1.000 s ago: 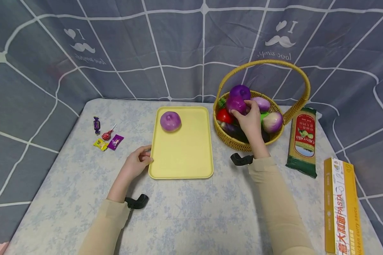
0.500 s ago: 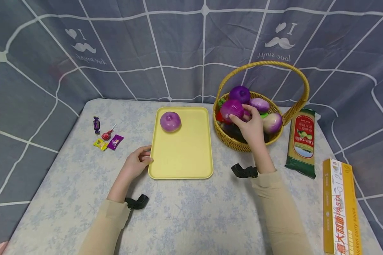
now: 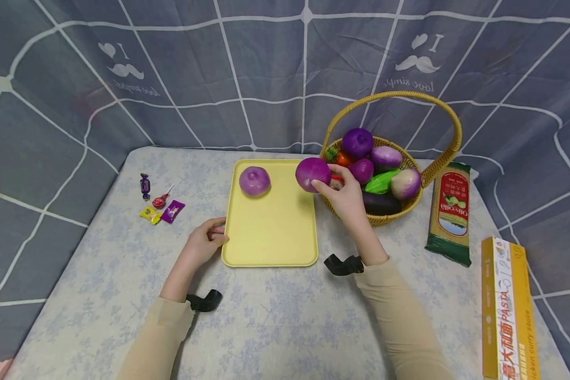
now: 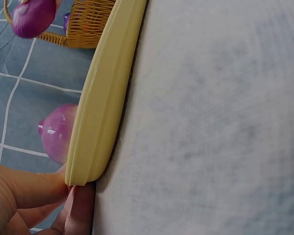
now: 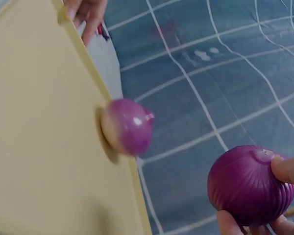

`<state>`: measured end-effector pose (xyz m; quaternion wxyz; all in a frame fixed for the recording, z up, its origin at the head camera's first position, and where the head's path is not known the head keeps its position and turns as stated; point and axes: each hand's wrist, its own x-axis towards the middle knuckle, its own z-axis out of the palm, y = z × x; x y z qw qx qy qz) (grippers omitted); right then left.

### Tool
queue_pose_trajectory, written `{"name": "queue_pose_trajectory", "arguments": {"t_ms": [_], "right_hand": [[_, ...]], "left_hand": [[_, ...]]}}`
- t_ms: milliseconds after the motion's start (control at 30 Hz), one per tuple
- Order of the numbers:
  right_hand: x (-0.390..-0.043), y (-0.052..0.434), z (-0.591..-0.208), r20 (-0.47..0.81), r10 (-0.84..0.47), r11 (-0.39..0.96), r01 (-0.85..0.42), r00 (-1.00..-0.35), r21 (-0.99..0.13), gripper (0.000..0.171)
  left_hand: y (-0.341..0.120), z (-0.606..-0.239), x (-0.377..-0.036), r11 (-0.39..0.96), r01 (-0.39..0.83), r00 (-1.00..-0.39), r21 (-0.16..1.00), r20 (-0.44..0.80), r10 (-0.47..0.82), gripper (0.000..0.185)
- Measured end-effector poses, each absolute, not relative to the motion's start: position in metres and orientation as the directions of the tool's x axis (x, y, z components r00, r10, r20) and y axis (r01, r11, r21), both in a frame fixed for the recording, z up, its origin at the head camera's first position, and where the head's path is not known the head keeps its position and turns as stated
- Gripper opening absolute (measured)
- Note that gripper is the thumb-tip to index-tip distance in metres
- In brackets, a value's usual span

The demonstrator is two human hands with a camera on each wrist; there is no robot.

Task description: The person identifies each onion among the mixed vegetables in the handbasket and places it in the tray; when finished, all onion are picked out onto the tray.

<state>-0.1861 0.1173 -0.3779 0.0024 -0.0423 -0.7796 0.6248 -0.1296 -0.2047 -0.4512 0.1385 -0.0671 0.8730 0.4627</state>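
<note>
Right hand (image 3: pixel 347 198) grips a purple onion (image 3: pixel 313 173), its stem end tipped toward two o'clock, above the yellow tray (image 3: pixel 271 232); left hand (image 3: pixel 200 246) pinches the tray's nine o'clock corner.

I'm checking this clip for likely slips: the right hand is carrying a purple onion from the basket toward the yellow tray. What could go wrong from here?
1. The right hand holds the dark purple onion by its fingertips only, so the round thing may slip.
2. It hangs over the yellow tray edge beside the basket; dropped there, it might roll onto the table.
3. Set down carelessly, it may bump the pale purple onion already on the tray.
</note>
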Motion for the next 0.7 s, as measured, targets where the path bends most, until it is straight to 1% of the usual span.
{"name": "queue_pose_trajectory", "arguments": {"t_ms": [233, 367, 567, 700], "right_hand": [[-0.189, 0.091, -0.386, -0.077, 0.006, 0.204, 0.077, -0.997, -0.976, 0.062], [-0.189, 0.078, -0.392, -0.089, 0.01, 0.212, 0.089, -0.996, -0.973, 0.061], [-0.192, 0.059, -0.406, -0.079, 0.014, 0.269, 0.08, -0.997, -0.96, 0.06], [-0.194, 0.047, -0.415, -0.093, 0.027, 0.302, 0.097, -0.995, -0.948, 0.06]], "left_hand": [[-0.204, -0.451, -0.13, 0.555, -0.253, -0.95, 0.792, -0.311, 0.009, 0.051], [-0.203, -0.45, -0.13, 0.549, -0.252, -0.95, 0.797, -0.31, 0.015, 0.051], [-0.203, -0.449, -0.129, 0.545, -0.25, -0.952, 0.8, -0.307, 0.013, 0.051], [-0.204, -0.449, -0.129, 0.546, -0.25, -0.952, 0.799, -0.306, 0.012, 0.051]]}}
